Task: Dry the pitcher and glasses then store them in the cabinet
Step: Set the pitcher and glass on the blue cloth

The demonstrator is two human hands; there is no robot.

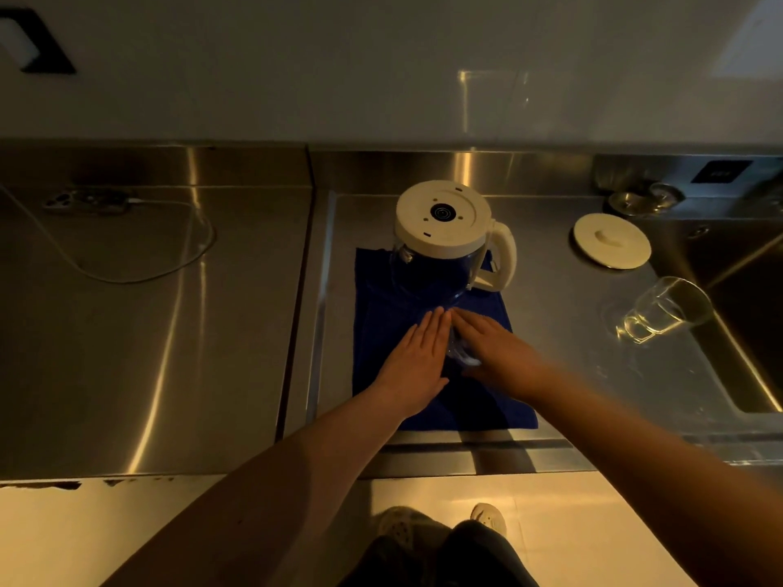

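A clear pitcher (440, 264) with a white base and handle stands upside down on the far end of a blue towel (381, 332) spread on the steel counter. A small glass (459, 353) sits on the towel between my hands, mostly hidden. My left hand (417, 362) lies flat with straight fingers against its left side. My right hand (495, 353) lies flat with straight fingers over its right side. A second glass (663, 311) lies on its side by the sink edge to the right.
A white round lid (612, 246) rests on the counter right of the pitcher. The sink (754, 315) opens at the far right, with a tap fitting (644, 199) behind it. A white cable (140, 264) loops over the left counter (127, 332).
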